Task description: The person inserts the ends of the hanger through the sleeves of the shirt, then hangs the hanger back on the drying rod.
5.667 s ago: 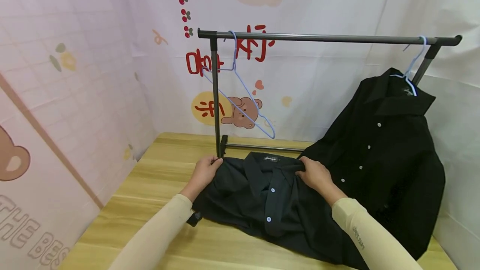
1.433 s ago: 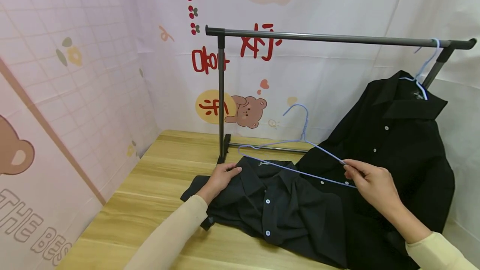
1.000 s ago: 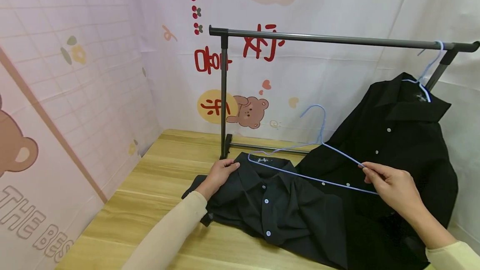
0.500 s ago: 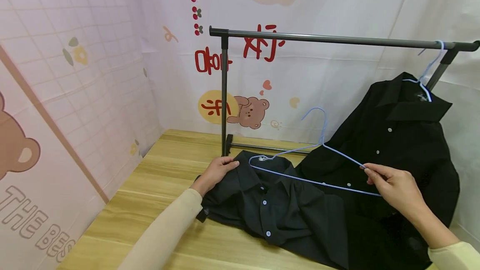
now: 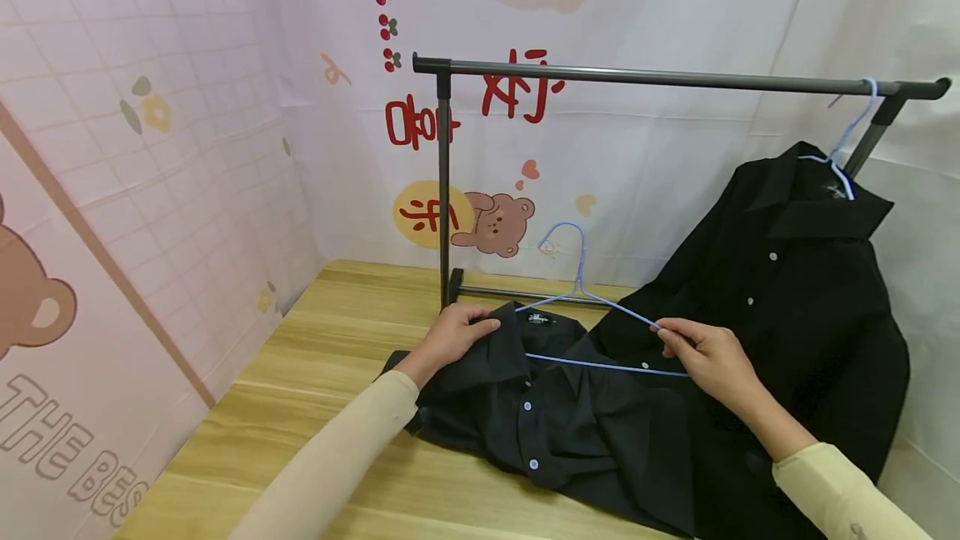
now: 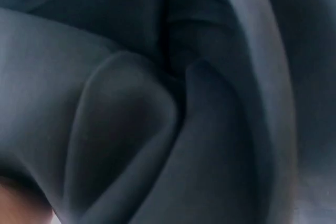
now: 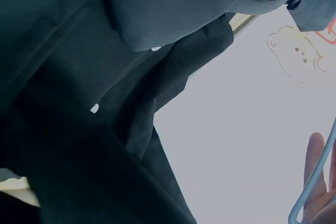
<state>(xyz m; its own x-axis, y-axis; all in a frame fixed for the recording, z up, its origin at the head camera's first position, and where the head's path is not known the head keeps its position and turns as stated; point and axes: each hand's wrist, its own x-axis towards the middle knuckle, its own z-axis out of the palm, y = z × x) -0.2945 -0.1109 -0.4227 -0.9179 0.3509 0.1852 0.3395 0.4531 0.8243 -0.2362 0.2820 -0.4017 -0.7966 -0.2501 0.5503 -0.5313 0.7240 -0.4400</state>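
Observation:
A black button-up shirt (image 5: 585, 457) lies on the table, its collar and label towards the rack. My left hand (image 5: 452, 338) pinches the collar on its left side. My right hand (image 5: 708, 357) pinches the right end of a light blue wire hanger (image 5: 580, 273), its hook pointing up. The hanger's left end goes under the left side of the collar and is hidden there, while its bottom bar crosses the shirt front. In the left wrist view dark cloth (image 6: 210, 145) fills nearly everything. The right wrist view catches the hanger (image 7: 314, 179) against my fingers (image 7: 313, 156).
A dark metal clothes rack (image 5: 660, 77) stands at the back of the wooden table (image 5: 360, 315). From its right end another black shirt (image 5: 817, 307) hangs on a blue hanger (image 5: 851, 132). A printed white cloth (image 5: 637, 7) covers the wall behind.
The hanger hung on the rack earlier while both hands held the shirt. It has since come down in my right hand and moved left, its left end passing under the collar.

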